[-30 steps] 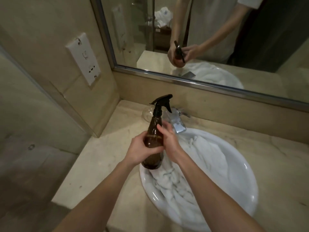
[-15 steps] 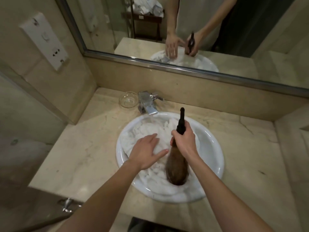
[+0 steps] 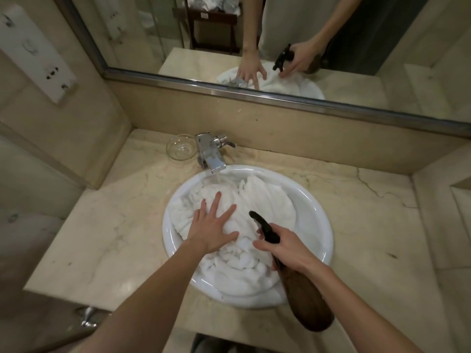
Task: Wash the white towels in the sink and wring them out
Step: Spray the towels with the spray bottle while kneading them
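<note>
Two hands over towels [image 3: 257, 200] — left hand [image 3: 212, 229] flat (right hand [image 3: 283, 244] grips bottle [image 3: 300, 299])

My right hand [image 3: 285, 247] covers the neck of the bottle [image 3: 305, 304], so I cannot see the trigger or my grip on it. The towels [image 3: 244, 200] hide the sink [image 3: 313, 217] floor and drain, and I cannot count them. My left hand [image 3: 211, 225] hides the cloth beneath it. Both forearms run off the bottom edge. The wall plate [image 3: 33, 54] is cut at the left.
</note>
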### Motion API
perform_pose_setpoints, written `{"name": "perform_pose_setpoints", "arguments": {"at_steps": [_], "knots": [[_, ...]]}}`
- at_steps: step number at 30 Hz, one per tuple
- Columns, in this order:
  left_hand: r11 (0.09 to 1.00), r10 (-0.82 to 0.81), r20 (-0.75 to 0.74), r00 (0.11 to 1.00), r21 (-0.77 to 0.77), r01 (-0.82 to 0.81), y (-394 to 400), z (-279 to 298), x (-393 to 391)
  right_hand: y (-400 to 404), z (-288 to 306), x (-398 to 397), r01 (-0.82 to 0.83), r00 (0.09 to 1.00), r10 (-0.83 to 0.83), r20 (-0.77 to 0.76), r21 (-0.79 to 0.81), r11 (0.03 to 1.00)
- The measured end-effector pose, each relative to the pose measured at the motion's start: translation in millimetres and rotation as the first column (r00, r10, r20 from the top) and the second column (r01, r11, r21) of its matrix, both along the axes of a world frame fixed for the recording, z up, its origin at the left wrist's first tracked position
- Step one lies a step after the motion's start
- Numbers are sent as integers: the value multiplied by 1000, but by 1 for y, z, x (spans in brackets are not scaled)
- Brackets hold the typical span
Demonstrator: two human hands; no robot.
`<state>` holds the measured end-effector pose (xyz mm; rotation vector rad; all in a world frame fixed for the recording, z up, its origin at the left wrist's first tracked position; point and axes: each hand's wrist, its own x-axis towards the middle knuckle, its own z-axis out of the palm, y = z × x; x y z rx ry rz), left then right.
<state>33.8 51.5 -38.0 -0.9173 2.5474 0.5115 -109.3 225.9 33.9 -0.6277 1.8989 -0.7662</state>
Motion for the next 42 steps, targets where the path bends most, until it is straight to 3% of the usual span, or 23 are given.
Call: {"name": "perform_pose_setpoints", "arguments": {"at_steps": [3,10,17,21,27,30,33,38,42], "knots": [[1000,-12,0,1000,17,12,-1,0,3,-9,2,8,-16,998,17,-55,22,1000],[997,63,-118,991,56,-57,-6,0,7,-23,10,15,-38,999,38,12,-33,999],[997,19,-91,996,-68,-26,-1,-9,-3,-18,10,12,-9,1000,10,27,-29,1000],[978,16,-64,998,-208,-29,12,-9,-12,-9,11,9,14,992,-6,125,-67,998],[934,-111,-178,978,-356,41,18,1,-25,9,16,-1,10,991,2,137,-87,996],[967,-196,-297,934,-220,133,24,15,-40,22,15,-5,52,993,-40,112,-104,993],[993,-115,-358,927,-23,114,32,21,-51,36,16,-6,101,975,-70,212,-137,985],[979,-205,-208,956,-39,202,42,10,-41,63,21,-14,88,981,-76,177,-57,994],[982,-184,-248,951,1,190,48,14,-39,79,16,-20,129,985,-125,117,-26,991]]}}
